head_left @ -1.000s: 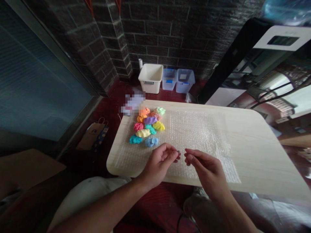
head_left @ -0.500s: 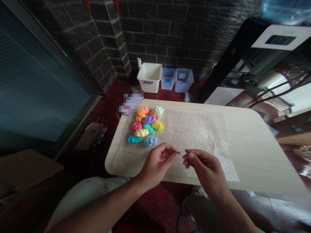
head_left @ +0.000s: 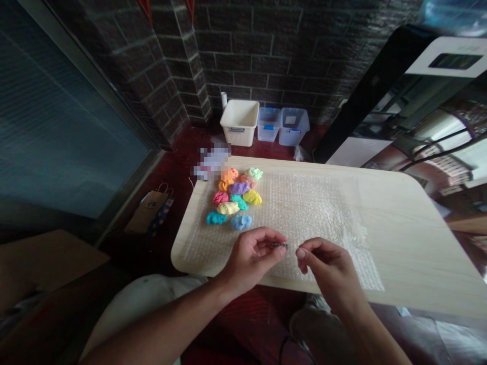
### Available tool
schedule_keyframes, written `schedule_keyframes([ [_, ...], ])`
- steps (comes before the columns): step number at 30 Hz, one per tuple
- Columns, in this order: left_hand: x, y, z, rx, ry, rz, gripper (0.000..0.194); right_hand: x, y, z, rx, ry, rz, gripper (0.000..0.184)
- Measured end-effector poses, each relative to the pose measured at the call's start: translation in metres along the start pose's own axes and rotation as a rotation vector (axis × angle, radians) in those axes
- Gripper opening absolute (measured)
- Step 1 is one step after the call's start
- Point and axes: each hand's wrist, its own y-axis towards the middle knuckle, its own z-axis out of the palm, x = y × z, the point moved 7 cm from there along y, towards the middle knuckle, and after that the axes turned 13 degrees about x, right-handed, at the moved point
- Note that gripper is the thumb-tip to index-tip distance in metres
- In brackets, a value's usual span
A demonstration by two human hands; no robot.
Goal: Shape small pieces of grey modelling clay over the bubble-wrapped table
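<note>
My left hand [head_left: 255,256] is closed over the near edge of the table, pinching a small, dark, thin piece [head_left: 279,245] that looks beaded or knobbly. Its kind is too small to make out. Just to the right, my right hand [head_left: 329,268] has thumb and forefinger pressed together, apart from the left fingertips; whatever lies between them is hidden. Beneath both hands spreads a sheet of bubble wrap [head_left: 304,203]. Soft clay-like lumps in several colours sit beyond my left hand, among them a light blue lump [head_left: 241,222], a yellow lump [head_left: 252,196] and a purple lump [head_left: 239,188].
The pale wooden table [head_left: 403,228] extends to the right. Behind it on the floor stand a cream bin [head_left: 239,134] and two clear plastic boxes [head_left: 293,126]. A brown paper bag [head_left: 146,210] is at the left, and a black-and-white machine [head_left: 365,96] at the right.
The view has shifted slightly, so the scene sits a little to the right. My right forefinger has curled in toward the thumb, while the left hand still pinches the dark piece.
</note>
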Motion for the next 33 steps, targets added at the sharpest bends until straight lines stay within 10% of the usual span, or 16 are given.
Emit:
schedule_keyframes([
  [33,0.005,0.002,0.002,-0.005,-0.144,-0.073,0.021,-0.001,0.002,0.001,-0.006,0.074,0.011,0.021],
])
